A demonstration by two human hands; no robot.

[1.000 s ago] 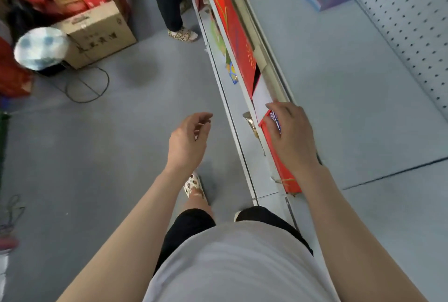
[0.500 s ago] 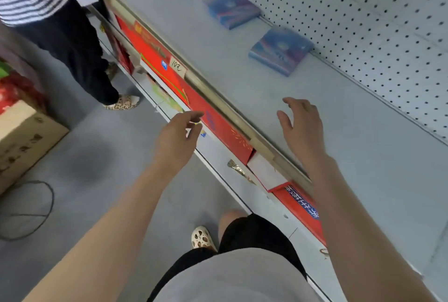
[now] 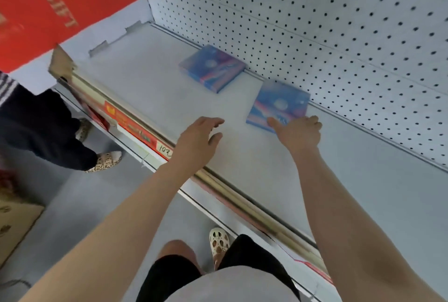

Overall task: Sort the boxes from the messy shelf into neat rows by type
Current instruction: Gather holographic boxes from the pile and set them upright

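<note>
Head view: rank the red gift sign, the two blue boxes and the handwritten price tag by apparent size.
1. red gift sign
2. near blue box and far blue box: alike, unranked
3. price tag

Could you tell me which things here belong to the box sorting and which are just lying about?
Part of the job:
- nearer blue box, right hand touching it
- farther blue box
- left hand, above the shelf

Just lying about:
- red gift banner
- cardboard box on the floor
</note>
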